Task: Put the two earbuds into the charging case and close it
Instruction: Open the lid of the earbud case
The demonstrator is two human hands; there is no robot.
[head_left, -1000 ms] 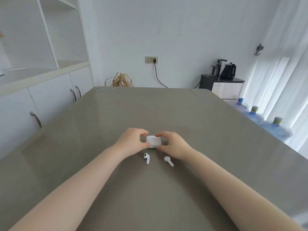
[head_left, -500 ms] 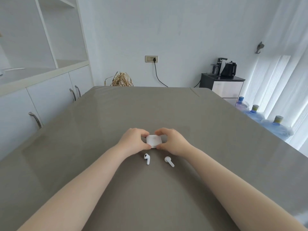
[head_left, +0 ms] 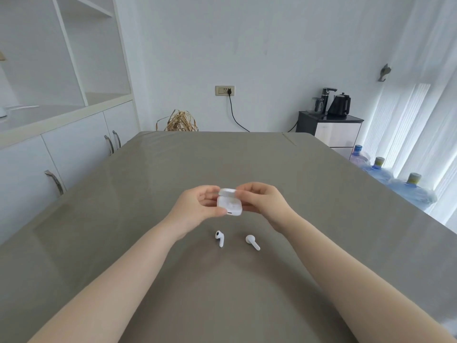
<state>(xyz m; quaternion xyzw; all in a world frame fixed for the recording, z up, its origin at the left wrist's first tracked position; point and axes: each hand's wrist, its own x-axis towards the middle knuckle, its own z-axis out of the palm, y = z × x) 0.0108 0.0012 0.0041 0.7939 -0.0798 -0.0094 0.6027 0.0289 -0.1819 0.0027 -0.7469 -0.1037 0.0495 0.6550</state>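
- Above the middle of the grey-brown glossy tabletop [head_left: 148,194], raised clear of it: small white rounded plastic charging case [head_left: 229,205], lid hinged up at the far edge, cavity tilted toward the camera.
- Left hand [head_left: 197,206] curled round the left side of the case body, thumb pressed near the lower front corner, fingers behind; likely the steadying grip, so the body stays put while the lid swings.
- Right hand [head_left: 262,200] pinching the lid at the upper right edge between thumb and fingertips, remaining fingers folded under the case; apparently the opening grip.
- Nearer on the tabletop, just below the hands: left white stemmed earbud [head_left: 219,238], dark speaker mesh facing up, stem pointing toward the camera.
- Just to its right, apart from it: right white stemmed earbud [head_left: 252,242], stem angled near and right.
- Both earbuds outside the case, neither touched; placed close by, probably for a short reach once one hand lets go.
- Judged stage: opening nearly complete, loading and closing not yet done.
- Next call: one hand freed for an earbud, stem aimed down into its slot.
- Slots inside too washed out to make out.
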